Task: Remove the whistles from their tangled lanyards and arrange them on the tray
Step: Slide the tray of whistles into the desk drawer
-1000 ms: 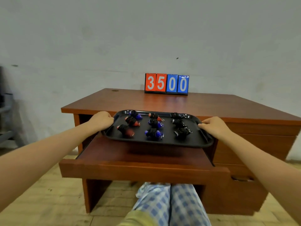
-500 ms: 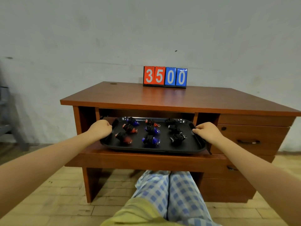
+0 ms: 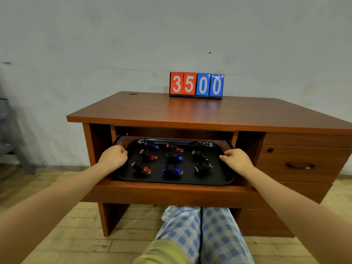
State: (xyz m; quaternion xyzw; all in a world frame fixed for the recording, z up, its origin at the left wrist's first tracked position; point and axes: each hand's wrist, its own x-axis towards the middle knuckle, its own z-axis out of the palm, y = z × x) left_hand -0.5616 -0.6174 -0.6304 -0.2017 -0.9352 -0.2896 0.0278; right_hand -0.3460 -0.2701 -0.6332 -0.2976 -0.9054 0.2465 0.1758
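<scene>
A black tray [image 3: 172, 180] lies on the desk's pull-out shelf [image 3: 171, 194], under the desktop. Several whistles wrapped in black lanyards sit on it in three columns: red ones [image 3: 142, 167] on the left, blue ones [image 3: 172, 169] in the middle, black ones [image 3: 202, 166] on the right. My left hand [image 3: 112, 157] grips the tray's left rim with curled fingers. My right hand [image 3: 237, 159] grips the right rim the same way.
The wooden desk [image 3: 209, 115] stands against a white wall and carries a flip scoreboard [image 3: 196, 84] reading 3500 at its back edge. Drawers with a dark handle [image 3: 301, 166] fill its right side. My legs in checked trousers [image 3: 202, 235] are below the shelf.
The tray, held in both hands, came down from desktop height onto the pull-out shelf and moved back under the desktop. The view pulled back and lower.
</scene>
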